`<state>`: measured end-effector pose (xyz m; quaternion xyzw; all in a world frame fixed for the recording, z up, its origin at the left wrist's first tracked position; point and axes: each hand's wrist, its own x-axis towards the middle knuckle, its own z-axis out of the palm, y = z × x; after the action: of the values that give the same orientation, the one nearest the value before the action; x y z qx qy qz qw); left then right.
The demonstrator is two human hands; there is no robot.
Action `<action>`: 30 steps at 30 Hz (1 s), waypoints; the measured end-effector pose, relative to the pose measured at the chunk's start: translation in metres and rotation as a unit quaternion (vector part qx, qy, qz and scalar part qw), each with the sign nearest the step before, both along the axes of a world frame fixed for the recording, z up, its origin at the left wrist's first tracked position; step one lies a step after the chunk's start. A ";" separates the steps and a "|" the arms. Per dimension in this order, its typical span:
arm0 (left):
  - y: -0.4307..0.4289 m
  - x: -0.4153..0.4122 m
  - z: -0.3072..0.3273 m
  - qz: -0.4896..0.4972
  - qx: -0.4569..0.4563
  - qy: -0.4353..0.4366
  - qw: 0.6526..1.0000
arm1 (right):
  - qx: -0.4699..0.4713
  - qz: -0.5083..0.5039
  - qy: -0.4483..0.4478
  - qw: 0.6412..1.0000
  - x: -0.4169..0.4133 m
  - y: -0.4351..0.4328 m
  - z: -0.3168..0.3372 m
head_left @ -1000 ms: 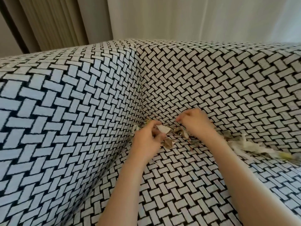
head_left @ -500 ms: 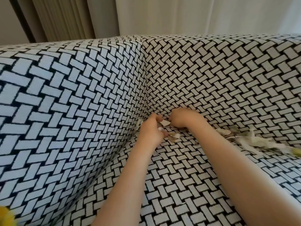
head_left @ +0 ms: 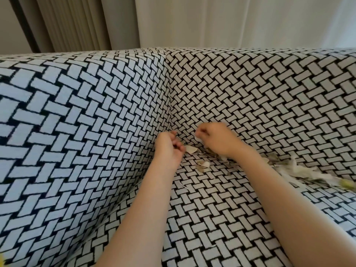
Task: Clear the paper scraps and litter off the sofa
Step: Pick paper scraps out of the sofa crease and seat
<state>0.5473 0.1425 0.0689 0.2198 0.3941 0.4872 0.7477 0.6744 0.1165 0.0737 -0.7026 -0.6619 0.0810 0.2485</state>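
Head view, early going: seat corner of black-and-white woven-pattern sofa [head_left: 269, 97] strewn with small beige paper scraps [head_left: 202, 165], plus long crumpled white-and-yellow litter strip [head_left: 300, 170] off to the right, untouched. Left hand [head_left: 168, 149] curled, pinching edge of 1 pale torn scrap [head_left: 191, 149] lying on seat. Right hand [head_left: 215, 139] curled near backrest — cannot tell whether grasping anything.

The sofa [head_left: 77, 112] carries a black-and-white woven brick pattern all around the left hand [head_left: 168, 149] and the right hand [head_left: 217, 140]. The paper scraps [head_left: 190, 149] between them are cream and brownish. The litter [head_left: 300, 170] right of the right hand is whitish, with yellow-green at its far end.
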 end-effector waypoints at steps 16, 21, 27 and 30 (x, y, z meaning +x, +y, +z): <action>-0.023 -0.004 -0.001 -0.105 -0.037 -0.174 0.978 | -0.173 0.126 0.153 0.965 -0.031 -0.020 0.041; -0.023 -0.004 -0.002 -0.106 -0.058 -0.195 0.973 | -0.149 0.146 0.109 0.972 -0.034 -0.022 0.045; -0.020 -0.007 -0.005 -0.044 -0.067 -0.193 0.978 | -0.042 -0.002 0.023 0.999 -0.013 -0.010 0.017; -0.018 -0.009 -0.007 -0.027 -0.069 -0.191 0.979 | -0.136 -0.053 -0.064 0.987 -0.010 -0.007 -0.002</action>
<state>0.5383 0.1245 0.0621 0.0808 0.2704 0.4717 0.8354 0.6646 0.1097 0.0715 -0.7675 -0.6213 0.1115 0.1116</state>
